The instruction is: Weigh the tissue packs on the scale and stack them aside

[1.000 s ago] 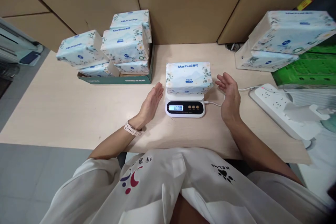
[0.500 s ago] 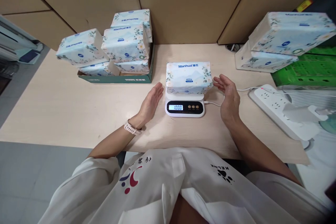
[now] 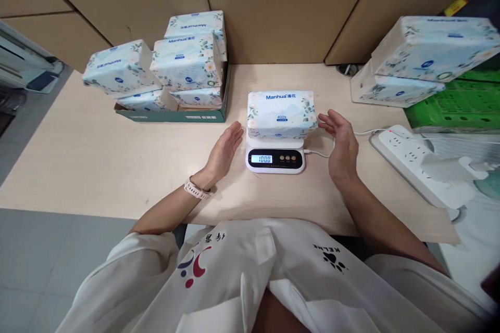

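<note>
A tissue pack (image 3: 280, 113) printed with flowers and blue lettering lies on a small white digital scale (image 3: 275, 156) whose lit display reads 100.0. My left hand (image 3: 224, 152) is open, fingers straight, just left of the pack and scale without touching them. My right hand (image 3: 339, 140) is open with fingers slightly curled, its fingertips close to the pack's right end. Neither hand holds anything. A pale watch sits on my left wrist.
A green tray (image 3: 175, 115) with several tissue packs (image 3: 185, 62) stands at the back left. Two more packs (image 3: 424, 60) are stacked at the right, beside a green crate (image 3: 461, 104). A white power strip (image 3: 417, 164) lies right of the scale. Cardboard boxes (image 3: 273, 5) line the back.
My right hand has shifted slightly left, toward the pack's right end. The left hand and the pack have stayed put.
</note>
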Demonstrator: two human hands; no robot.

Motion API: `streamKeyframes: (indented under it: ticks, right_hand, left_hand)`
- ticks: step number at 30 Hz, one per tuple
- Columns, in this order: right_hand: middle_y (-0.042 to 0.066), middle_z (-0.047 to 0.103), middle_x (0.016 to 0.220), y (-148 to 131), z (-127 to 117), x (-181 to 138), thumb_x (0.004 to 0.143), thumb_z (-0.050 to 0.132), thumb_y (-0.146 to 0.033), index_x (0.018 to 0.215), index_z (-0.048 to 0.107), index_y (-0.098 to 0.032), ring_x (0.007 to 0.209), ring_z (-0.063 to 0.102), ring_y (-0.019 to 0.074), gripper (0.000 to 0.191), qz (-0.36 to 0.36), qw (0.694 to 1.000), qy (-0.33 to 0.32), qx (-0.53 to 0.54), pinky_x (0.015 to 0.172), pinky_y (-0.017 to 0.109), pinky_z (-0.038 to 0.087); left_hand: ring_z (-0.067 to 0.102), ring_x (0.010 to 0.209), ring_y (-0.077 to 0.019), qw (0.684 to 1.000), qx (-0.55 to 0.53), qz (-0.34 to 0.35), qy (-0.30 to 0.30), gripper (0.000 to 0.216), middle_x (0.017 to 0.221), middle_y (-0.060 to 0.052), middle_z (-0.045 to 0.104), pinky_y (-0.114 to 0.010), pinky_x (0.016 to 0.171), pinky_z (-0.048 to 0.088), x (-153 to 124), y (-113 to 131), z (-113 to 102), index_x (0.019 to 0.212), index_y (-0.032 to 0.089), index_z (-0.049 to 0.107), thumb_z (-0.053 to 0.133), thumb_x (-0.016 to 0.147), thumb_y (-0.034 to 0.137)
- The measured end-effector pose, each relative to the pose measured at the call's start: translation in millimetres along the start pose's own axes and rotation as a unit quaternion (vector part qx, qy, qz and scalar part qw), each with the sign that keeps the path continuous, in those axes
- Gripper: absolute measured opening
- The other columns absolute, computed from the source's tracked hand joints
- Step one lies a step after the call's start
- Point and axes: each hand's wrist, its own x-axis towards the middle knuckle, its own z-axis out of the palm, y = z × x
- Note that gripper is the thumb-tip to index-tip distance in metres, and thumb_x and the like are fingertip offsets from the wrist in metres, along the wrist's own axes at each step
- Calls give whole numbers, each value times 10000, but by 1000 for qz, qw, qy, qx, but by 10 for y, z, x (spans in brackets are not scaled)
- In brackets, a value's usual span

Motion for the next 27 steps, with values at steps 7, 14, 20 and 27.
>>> streamKeyframes:
  ticks: [7, 14, 20, 27]
  right_hand:
    - [128, 761, 1390, 34, -4, 10, 1015, 450, -793, 1398, 697, -259, 1242, 742, 301, 702, -9, 1000, 5, 15, 1186, 639, 533]
    - [122, 750, 1403, 29, -15, 10, 1019, 431, -795, 1405, 694, -277, 1252, 738, 310, 697, -8, 1000, 0, 9, 1183, 634, 531]
    - [107, 749, 1405, -5, -18, 9, 1020, 399, -804, 1400, 683, -305, 1088, 772, 288, 688, 3, 1000, 2, -11, 1138, 631, 549]
    - [121, 766, 1339, -8, -29, 4, 1035, 368, -787, 1418, 670, -295, 1064, 790, 305, 693, 0, 1000, 1, -22, 1192, 683, 484]
  left_hand:
    - [421, 1656, -239, 1000, 1, 0, 3, 573, 1784, -87, 419, -387, 1410, 285, 2, 8, 4, 1631, 178, 501, 418, 1120, 422]
    - [422, 1656, -256, 1000, 2, 5, -2, 593, 1783, -105, 418, -392, 1407, 296, 12, -8, -20, 1625, 167, 508, 444, 1105, 444]
    - [428, 1652, -279, 1000, -6, 8, -3, 597, 1767, -106, 446, -433, 1414, 283, 30, -22, -43, 1623, 194, 517, 455, 1095, 466]
    - [463, 1631, -272, 1000, -6, 12, -1, 581, 1761, -129, 450, -413, 1399, 317, 36, -21, -42, 1600, 161, 525, 439, 1104, 451]
